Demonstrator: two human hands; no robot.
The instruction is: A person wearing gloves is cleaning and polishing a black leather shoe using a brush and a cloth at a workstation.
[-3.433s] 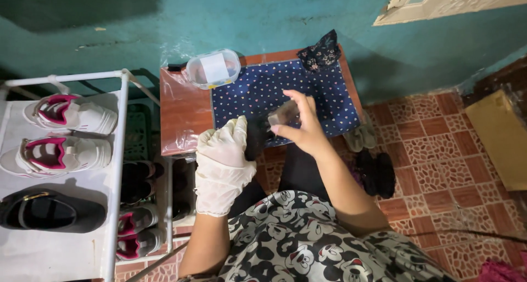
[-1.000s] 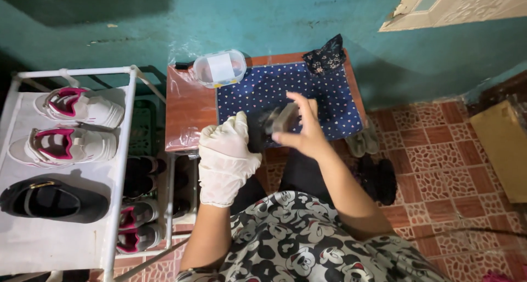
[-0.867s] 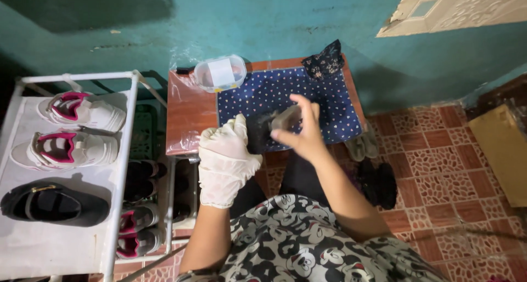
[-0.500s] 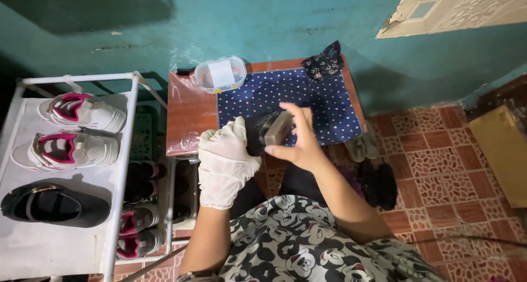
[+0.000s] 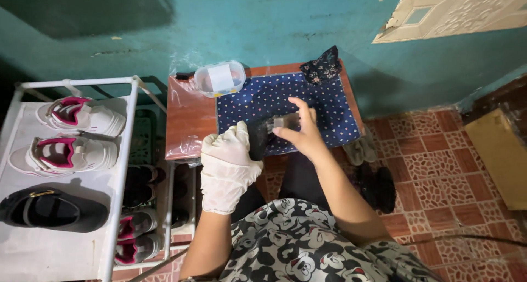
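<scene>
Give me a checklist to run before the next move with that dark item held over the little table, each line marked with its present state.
1. Left hand gloved: ok, a white glove covers it.
2. Right hand gloved: not ok, it is bare.
3. Both hands on the dark item: ok, left grips its left side, right fingers rest on top.
4. Dotted blue cloth beneath the work: ok, it lies spread on the small table.
5. Clear plastic container within reach: ok, it sits at the table's far edge.
6. Container lid shut: cannot tell.
</scene>
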